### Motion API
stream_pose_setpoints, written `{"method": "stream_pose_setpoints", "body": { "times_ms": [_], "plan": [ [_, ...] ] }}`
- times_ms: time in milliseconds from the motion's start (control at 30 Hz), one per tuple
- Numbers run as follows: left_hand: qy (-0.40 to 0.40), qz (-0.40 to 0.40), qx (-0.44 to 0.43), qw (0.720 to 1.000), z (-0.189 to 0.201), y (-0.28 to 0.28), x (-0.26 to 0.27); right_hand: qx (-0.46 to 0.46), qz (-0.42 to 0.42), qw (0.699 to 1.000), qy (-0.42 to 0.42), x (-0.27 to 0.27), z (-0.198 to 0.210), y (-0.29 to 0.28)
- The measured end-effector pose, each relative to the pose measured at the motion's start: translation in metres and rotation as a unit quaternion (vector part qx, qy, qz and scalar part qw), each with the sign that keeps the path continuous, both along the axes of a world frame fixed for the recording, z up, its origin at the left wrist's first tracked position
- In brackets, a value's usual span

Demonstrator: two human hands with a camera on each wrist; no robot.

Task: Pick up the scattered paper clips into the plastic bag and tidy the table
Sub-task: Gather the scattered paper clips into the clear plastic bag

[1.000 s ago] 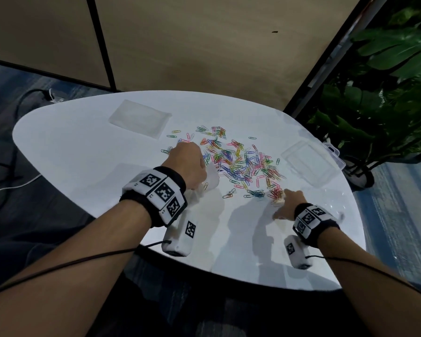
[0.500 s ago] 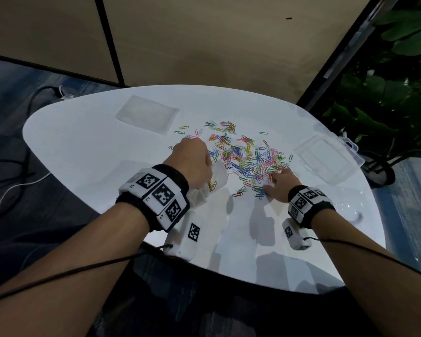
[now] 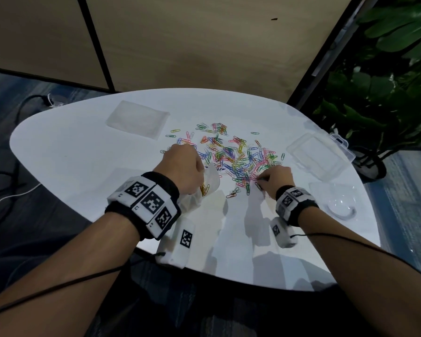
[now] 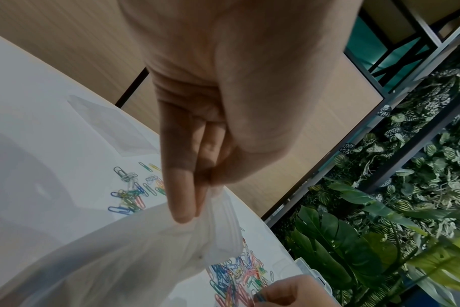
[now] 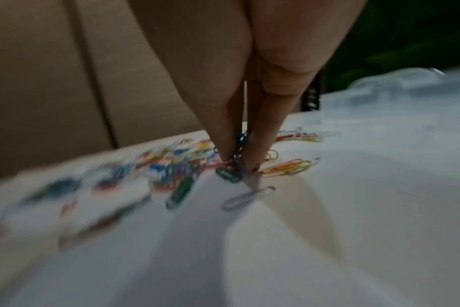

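Colourful paper clips (image 3: 236, 156) lie scattered over the middle of the white table (image 3: 71, 152). My left hand (image 3: 184, 166) pinches the rim of a clear plastic bag (image 3: 204, 188), whose mouth faces the pile; a few clips show inside it. In the left wrist view my fingers (image 4: 181, 187) grip the bag (image 4: 145, 249) at its top edge. My right hand (image 3: 275, 178) is at the pile's near right edge. In the right wrist view my right hand (image 5: 236, 164) pinches a small bunch of paper clips (image 5: 238, 153) just above the table.
Another flat clear bag (image 3: 137, 119) lies at the back left. A clear plastic box (image 3: 319, 156) sits at the right, with a crumpled clear wrapper (image 3: 336, 200) nearer me. A potted plant (image 3: 387, 93) stands beyond the table's right edge. Cables run on the floor at left.
My right hand has moved forward and left from the table's near right into the pile's edge and closed its fingertips on clips. My left hand kept hold of the bag.
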State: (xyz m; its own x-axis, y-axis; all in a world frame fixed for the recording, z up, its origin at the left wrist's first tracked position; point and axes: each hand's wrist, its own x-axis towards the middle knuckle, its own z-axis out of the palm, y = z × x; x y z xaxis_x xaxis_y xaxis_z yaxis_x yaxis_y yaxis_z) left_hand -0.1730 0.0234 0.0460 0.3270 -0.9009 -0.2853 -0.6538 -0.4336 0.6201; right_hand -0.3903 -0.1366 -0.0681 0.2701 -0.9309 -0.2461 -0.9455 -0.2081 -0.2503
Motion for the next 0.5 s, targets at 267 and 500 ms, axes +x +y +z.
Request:
{"method": "stream_pose_setpoints", "body": {
  "times_ms": [267,500],
  "plan": [
    [0.005,0.006,0.001,1.0,-0.003,-0.008,-0.007,0.301,-0.202,0.802,-0.475,0.004,0.039,-0.001],
    [0.0,0.017,-0.008,1.0,-0.007,-0.012,-0.018,0.431,-0.089,0.744,-0.503,0.05,0.076,0.052]
  ]
}}
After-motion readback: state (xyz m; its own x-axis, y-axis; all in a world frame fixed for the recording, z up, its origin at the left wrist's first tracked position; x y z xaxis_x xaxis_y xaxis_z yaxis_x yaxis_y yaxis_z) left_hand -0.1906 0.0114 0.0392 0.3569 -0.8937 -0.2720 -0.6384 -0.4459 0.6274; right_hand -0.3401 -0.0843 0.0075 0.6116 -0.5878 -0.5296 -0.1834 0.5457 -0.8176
